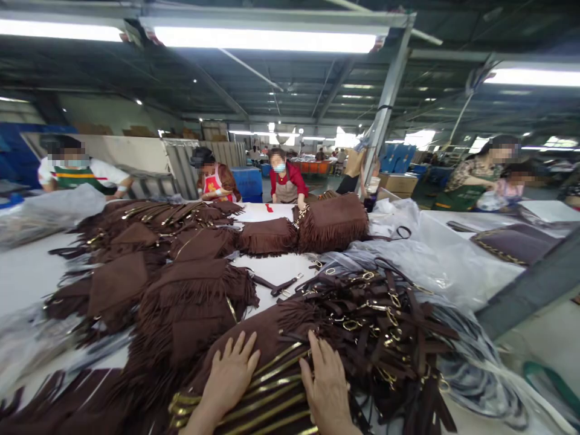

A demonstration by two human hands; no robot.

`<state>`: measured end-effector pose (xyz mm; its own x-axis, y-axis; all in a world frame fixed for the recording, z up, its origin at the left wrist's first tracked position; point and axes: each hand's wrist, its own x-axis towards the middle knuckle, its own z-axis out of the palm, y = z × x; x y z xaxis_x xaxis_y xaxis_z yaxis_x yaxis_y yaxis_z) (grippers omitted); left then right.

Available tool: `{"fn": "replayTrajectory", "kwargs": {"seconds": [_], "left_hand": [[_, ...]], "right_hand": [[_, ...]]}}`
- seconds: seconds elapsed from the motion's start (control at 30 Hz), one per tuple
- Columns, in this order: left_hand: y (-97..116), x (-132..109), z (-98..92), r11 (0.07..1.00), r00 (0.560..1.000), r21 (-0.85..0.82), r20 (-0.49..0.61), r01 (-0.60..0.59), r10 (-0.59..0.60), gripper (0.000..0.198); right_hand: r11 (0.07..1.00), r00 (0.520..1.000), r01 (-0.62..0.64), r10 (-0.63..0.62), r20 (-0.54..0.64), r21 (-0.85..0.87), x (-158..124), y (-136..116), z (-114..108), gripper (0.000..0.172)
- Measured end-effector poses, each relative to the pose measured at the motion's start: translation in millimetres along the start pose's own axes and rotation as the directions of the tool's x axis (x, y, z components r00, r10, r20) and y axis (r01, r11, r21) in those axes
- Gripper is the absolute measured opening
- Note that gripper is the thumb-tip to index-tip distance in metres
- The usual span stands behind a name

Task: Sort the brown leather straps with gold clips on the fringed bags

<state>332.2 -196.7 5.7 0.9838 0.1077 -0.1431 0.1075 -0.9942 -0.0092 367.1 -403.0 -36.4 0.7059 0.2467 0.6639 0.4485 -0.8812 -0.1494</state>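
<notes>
Both my hands lie on a stack of brown fringed bag pieces [272, 324] whose gold zippers [267, 386] show in overlapping rows. My left hand [230, 370] rests flat with its fingers spread on the brown material, left of the zippers. Across the right part of the zipper rows lies my right hand [325, 377], fingers stretched out and thumb apart. Just right of it is a heap of dark brown straps [385, 326] with gold clasps and rings. Nothing is gripped in either hand.
More fringed brown pieces [194, 290] are piled on the left. Several brown bags [333, 220] stand at the table's far side. Clear plastic bags [435, 260] lie on the right, by a slanted grey post [530, 290]. Co-workers [287, 178] are across the table.
</notes>
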Motion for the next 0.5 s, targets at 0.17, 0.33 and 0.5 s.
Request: {"fn": "replayTrajectory", "kwargs": {"seconds": [0.17,0.33,0.5], "left_hand": [[-5.7,10.9,12.6,0.968,0.967,-0.232,-0.253,-0.097,0.036,0.038],[45.8,23.6,-21.3,0.736,0.759,-0.421,-0.622,-0.53,0.192,0.031],[89.9,47.5,-42.4,0.76,0.942,-0.563,-0.265,-0.325,0.207,0.038]], "right_hand": [[0.999,1.0,0.022,-0.022,-0.007,-0.038,-2.4,-0.8,2.6,0.053],[0.995,0.994,0.091,-0.093,-0.058,-0.03,-2.6,-7.9,-1.9,0.061],[0.969,0.99,0.139,-0.132,-0.048,0.202,-13.7,4.4,-8.0,0.054]]}}
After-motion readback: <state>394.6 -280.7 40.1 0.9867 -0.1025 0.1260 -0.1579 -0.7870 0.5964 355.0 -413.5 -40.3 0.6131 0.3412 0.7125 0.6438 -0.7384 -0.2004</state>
